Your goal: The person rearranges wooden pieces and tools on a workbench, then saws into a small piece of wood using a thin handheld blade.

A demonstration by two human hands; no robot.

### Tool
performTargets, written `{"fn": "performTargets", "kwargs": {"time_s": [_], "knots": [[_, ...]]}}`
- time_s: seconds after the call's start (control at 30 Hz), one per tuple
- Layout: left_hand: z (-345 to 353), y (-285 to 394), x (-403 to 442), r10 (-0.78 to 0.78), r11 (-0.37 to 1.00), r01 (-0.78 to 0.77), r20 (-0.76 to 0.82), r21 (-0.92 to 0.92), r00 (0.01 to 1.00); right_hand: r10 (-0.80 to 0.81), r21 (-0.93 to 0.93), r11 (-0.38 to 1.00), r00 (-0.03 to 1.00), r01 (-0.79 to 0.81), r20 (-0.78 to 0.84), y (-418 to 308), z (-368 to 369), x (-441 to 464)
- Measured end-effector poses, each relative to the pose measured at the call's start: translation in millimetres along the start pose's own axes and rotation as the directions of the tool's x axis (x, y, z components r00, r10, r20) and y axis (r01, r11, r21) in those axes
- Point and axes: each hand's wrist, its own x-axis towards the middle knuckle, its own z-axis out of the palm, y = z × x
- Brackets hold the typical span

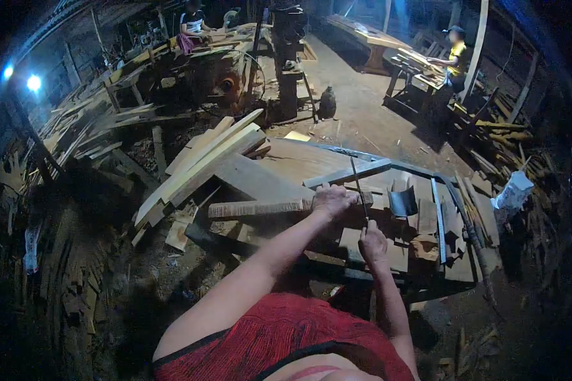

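Observation:
My left hand point(332, 200) grips a thick wooden board point(254, 209) from above, near its right end. The board lies crosswise over the near part of the workbench, and its edge shows close dark marks. In my closed right hand point(374, 244) is the handle of a handsaw point(357, 180). Its long, narrow blade points away from me and crosses the board just right of my left hand. The blade appears nearly edge-on, so its teeth cannot be made out. A dark curved piece point(403, 202) lies on the bench to the right of the blade.
Long planks point(203, 162) are stacked at the bench's left. A metal straightedge point(438, 219) and wood offcuts point(426, 246) lie on the right, near a white bag point(513, 189). Farther back, one person point(455, 57) stands by a table and another point(192, 28) sits among timber.

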Motion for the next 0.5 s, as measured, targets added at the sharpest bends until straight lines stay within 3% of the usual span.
{"fn": "performTargets", "kwargs": {"time_s": [0.07,0.13,0.23,0.33,0.4,0.43,0.5], "knots": [[5,-1,1,0.000,1.000,0.000,0.004,0.010,1.000,-0.030,0.002,1.000,0.999,0.029,0.036,-1,-2,-12],[6,-2,3,-0.007,1.000,0.007,-0.002,0.021,1.000,0.171,0.038,0.982,0.960,-0.184,0.222,-17,-30,-38],[17,-7,2,0.033,0.999,-0.030,-0.119,0.026,0.992,0.092,-0.033,0.995,0.990,-0.089,0.106,24,6,-85],[11,-3,3,-0.020,1.000,0.020,-0.016,-0.014,1.000,0.161,0.039,0.986,0.983,-0.164,0.086,44,12,-110],[6,0,5,-0.046,0.999,0.047,0.057,-0.003,0.997,0.022,-0.047,0.999,0.997,-0.018,0.078,48,14,-104],[5,0,5,-0.041,0.999,0.042,0.044,-0.014,0.998,0.063,-0.022,0.998,0.998,-0.063,0.029,37,7,-91],[6,-1,2,-0.019,1.000,0.019,0.013,-0.011,1.000,0.109,-0.071,0.992,0.983,-0.100,0.150,29,4,-52]]}}
